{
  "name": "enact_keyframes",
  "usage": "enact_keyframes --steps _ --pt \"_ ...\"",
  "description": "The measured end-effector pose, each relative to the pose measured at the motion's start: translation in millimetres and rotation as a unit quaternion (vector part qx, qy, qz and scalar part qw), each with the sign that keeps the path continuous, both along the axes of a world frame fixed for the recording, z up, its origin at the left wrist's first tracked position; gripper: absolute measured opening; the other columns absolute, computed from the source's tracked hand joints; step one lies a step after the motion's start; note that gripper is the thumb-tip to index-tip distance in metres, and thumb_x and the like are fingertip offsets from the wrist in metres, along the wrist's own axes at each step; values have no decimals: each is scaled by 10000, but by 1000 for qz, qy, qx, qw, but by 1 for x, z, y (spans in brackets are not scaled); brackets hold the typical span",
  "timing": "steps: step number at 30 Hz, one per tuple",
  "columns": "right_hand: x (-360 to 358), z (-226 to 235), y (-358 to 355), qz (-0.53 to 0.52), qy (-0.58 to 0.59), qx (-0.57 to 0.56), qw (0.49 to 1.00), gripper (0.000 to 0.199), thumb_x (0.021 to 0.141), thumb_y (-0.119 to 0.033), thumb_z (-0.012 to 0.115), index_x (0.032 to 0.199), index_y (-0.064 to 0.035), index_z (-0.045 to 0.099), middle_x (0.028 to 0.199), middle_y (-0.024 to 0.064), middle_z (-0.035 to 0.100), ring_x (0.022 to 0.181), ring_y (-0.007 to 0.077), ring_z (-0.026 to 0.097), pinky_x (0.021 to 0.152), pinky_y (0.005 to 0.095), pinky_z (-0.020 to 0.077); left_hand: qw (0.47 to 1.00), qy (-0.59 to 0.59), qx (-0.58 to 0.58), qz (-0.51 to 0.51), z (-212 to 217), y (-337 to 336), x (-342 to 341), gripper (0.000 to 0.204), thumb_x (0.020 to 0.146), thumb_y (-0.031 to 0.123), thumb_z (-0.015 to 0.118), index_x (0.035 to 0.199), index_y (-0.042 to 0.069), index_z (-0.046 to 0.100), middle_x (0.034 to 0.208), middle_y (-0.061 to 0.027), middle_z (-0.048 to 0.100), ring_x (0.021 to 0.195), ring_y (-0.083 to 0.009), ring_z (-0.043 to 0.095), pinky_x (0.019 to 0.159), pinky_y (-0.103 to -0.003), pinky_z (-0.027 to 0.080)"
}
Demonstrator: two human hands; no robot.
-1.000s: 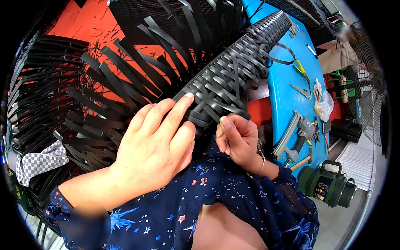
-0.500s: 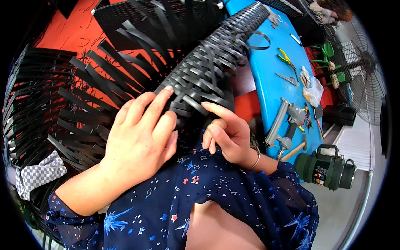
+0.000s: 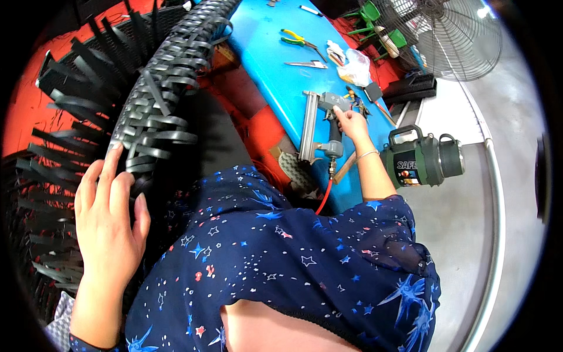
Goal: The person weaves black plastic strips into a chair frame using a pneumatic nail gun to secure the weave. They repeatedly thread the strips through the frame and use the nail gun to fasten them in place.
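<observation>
Head view: the black weave (image 3: 159,100) slants across the upper left, in front of the person, its lower end at the left hand (image 3: 111,211). That hand lies palm down with its fingers loosely extended and holding nothing around; the index fingertip touches the edge of the weave, and the thumb stands apart. Loose black strips (image 3: 56,154) fan out from the weave's left side, over a red floor (image 3: 28,79).

On the right, the right hand (image 3: 353,124) is at the grip of a grey nail gun (image 3: 329,101), its thumb against the tool; I cannot tell whether the fingers have closed around the grip. The gun lies on a blue table (image 3: 258,35), with a red hose (image 3: 324,198) running from its lower end. A wooden handle (image 3: 345,168) lies beside it, partly behind the forearm.

Farther up the table are a clear bag (image 3: 355,70), a pointed grey tool (image 3: 308,64), yellow-and-green pliers (image 3: 301,41) and a white marker (image 3: 311,10). Right of the forearm sits a dark green jug (image 3: 432,155). Beyond stand a large fan (image 3: 460,41) and green stools (image 3: 368,16). A checked cloth (image 3: 60,320) shows at lower left.
</observation>
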State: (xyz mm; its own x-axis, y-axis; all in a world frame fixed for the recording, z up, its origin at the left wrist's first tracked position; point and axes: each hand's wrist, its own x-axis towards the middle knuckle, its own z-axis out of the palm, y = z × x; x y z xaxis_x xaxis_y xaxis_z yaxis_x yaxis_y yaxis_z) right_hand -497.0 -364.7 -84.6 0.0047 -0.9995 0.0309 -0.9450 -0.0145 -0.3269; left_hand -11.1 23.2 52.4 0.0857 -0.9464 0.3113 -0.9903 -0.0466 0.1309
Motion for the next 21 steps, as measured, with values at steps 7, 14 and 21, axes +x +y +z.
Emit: enact_keyframes --steps 7,14,21 --pt "-18 -1 -13 8 59 116 991 815 835 -782 642 997 11 740 935 205 749 850 318 716 823 442 552 1000 3 -21 4 -10 4 5 331 812 91 723 1116 31 607 1475 -150 548 1313 -381 517 1100 -476 424" --pt "12 -7 20 -158 -401 292 854 376 929 -429 765 948 -75 638 727 89 664 633 233 658 577 375 562 997 26 -60 -28 -20 -2 15 322 804 149 731 1070 17 605 1404 -180 573 1256 -365 535 1064 -473 448" --pt "38 27 22 -140 -541 372 741 419 989 -380 679 1151 6 680 882 123 711 754 270 707 700 404 609 995 36 -89 -24 -23 -2 12 272 795 130 729 1010 17 606 1370 -180 603 1221 -349 560 1037 -468 471"
